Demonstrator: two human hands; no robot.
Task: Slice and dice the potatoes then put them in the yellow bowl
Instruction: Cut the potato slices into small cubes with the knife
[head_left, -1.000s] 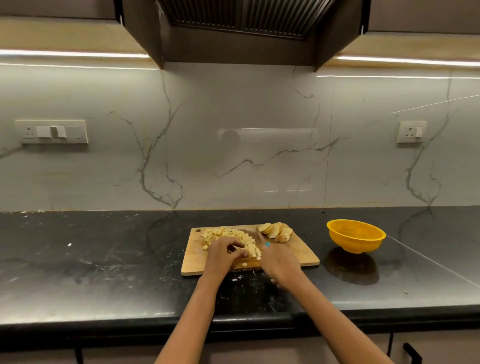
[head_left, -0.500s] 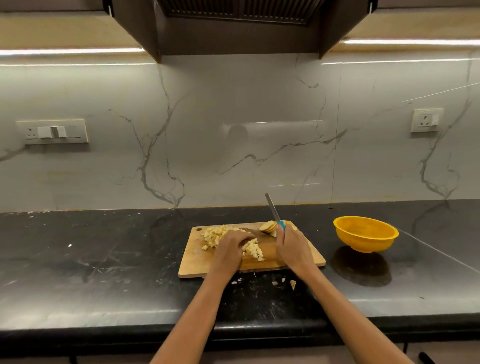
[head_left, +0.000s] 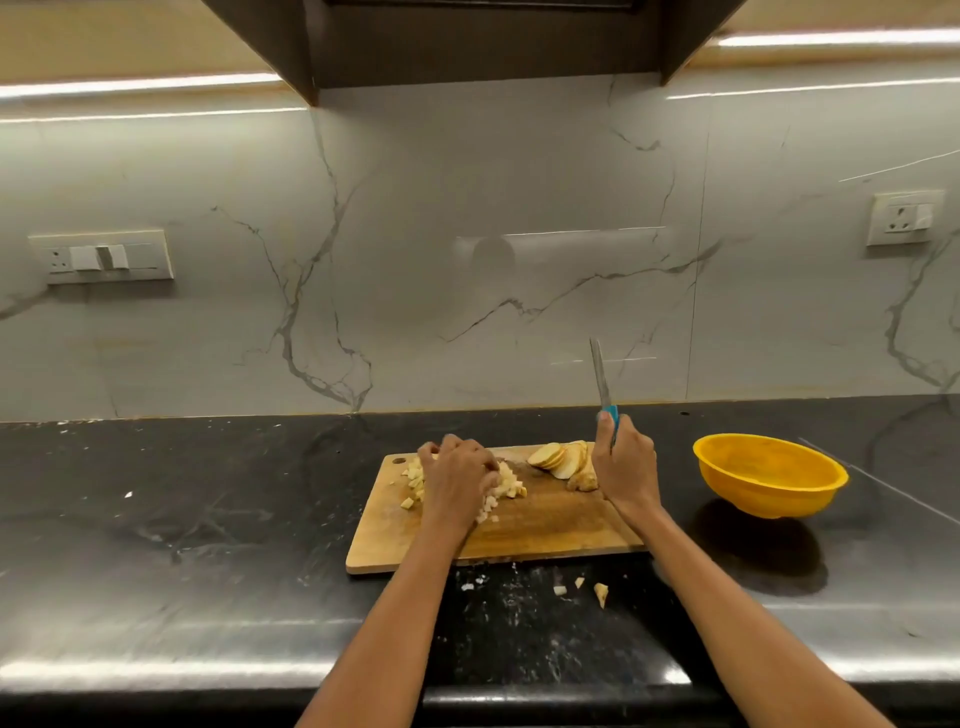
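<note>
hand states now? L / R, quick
Left hand: fingers curled over the diced potato pile on the cutting board; whether it grips any cannot be told.
Right hand: closed around the knife, blade pointing up.

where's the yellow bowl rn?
In the head view, the round yellow plastic bowl sits on the black stone counter at right, beside the wooden cutting board, just right of the right hand.

Diced potato (head_left: 506, 486) heaped on board's left; slices (head_left: 558, 458) fanned at back right; yellow bowl (head_left: 769, 483) well right, seemingly empty.
</note>
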